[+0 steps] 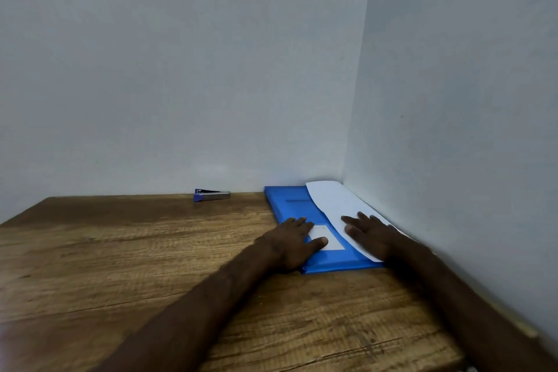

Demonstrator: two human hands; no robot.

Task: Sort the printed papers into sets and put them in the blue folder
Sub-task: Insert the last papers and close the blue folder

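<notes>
Folder (287,202): blue, shut and flat on the table, right of centre in the frame, its far end in the corner where the two walls meet; its long side runs along the right wall.
Table (120,251): brown wood grain, filling the lower half of the frame.
Stapler (212,194): blue and silver, lying at the table's far edge against the back wall, left of the folder and well apart from it.
Left hand (294,243): palm down on the folder's near left part, fingers straight and close together, pointing away from the camera; thumb stretched out to the right with its tip on the label. It grips nothing and only presses on the cover.
Label (330,243): pale rectangle on the folder's cover, between the two hands; any print is too blurred to read.
Right hand (370,234): palm down on the paper, fingers straight and a little spread, nothing pinched or held.
Paper (329,196): white sheet over the folder's right side, running from the near edge to the far corner beside the right wall. Whether it lies on top of the cover or sticks out from inside cannot be told.
Walls (181,69): plain pale grey, back and right, filling the upper frame.
</notes>
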